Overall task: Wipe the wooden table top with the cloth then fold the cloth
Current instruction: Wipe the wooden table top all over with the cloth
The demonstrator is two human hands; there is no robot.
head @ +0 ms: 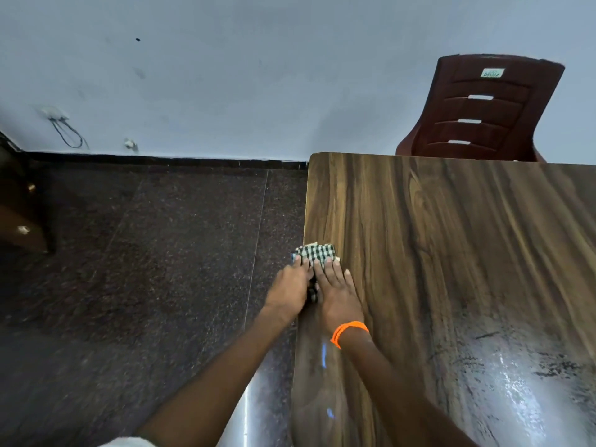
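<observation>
A small black-and-white checked cloth [314, 253] lies bunched at the left edge of the wooden table top [451, 253], partly hanging past the edge. My left hand [290, 287] lies on the cloth's left part over the table edge, fingers fairly straight. My right hand [338, 291], with an orange band at the wrist, presses flat on the cloth with straight fingers. Most of the cloth is hidden beneath both hands.
A dark red plastic chair [483, 108] stands behind the table's far edge. Dark speckled floor tiles [145, 269] spread to the left of the table. A brown piece of furniture [19, 221] sits at the far left by the wall. A glossy glare marks the table's near right.
</observation>
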